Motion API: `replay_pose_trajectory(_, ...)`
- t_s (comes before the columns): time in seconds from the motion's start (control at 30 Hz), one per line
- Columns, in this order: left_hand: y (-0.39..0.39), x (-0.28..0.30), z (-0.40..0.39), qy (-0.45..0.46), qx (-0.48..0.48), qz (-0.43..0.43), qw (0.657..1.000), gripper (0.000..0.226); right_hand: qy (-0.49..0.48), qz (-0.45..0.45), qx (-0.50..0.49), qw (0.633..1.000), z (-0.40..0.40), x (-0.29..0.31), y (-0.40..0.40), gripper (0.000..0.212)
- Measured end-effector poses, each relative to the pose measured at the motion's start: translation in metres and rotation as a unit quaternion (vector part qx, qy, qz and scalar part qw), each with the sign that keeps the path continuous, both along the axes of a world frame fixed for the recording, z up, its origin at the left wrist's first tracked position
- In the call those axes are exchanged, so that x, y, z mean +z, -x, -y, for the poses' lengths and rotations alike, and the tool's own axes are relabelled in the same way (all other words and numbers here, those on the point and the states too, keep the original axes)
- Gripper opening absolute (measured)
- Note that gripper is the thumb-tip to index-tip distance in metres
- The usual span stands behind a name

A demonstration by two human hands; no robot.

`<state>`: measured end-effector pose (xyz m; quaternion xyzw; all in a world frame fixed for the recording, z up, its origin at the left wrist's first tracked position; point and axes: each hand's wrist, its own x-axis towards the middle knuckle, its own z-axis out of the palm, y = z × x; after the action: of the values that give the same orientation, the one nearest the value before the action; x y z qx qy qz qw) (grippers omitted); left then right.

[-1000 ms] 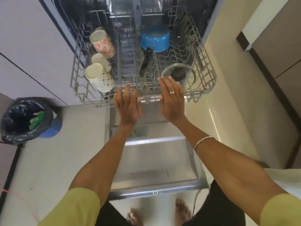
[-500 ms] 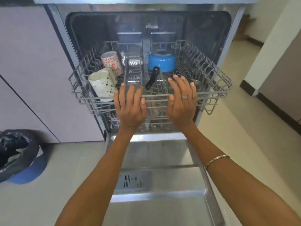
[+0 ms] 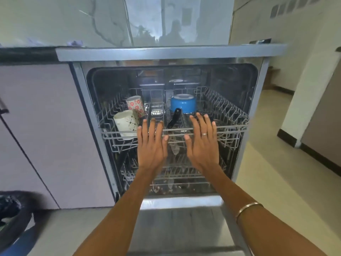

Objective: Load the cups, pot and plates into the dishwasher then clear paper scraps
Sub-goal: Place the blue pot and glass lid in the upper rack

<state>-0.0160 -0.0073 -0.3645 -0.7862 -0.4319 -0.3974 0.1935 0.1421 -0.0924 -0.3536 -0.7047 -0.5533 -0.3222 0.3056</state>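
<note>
Fingers straight and spread on both my left hand [image 3: 150, 145] and right hand [image 3: 202, 143], flat against the upper rack [image 3: 230, 127] holding two cups [image 3: 127, 124] and the blue pot [image 3: 183, 103], I'd push evenly so it slides home squarely.

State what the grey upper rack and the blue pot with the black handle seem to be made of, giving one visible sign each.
Grey upper rack: probably coated metal wire, judging by thin, matt grey rods. Blue pot: likely enamelled or painted metal, given its glossy, evenly coloured wall; its handle looks like black plastic.
</note>
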Motion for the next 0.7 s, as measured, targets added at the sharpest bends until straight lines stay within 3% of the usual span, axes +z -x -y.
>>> replay_pose_trajectory(0.2, -0.019, -0.001, -0.037, 0.030, 0.030, -0.009, 0.999, 0.057, 0.057, -0.007, -0.010, 0.998, -0.041, 0.006, -0.013, 0.060)
replay_pose_trajectory(0.7, -0.035, 0.002, -0.081, 0.025, 0.002, -0.027, 0.999, 0.063, 0.070, 0.023, -0.025, 0.997, -0.090, 0.006, -0.041, 0.062)
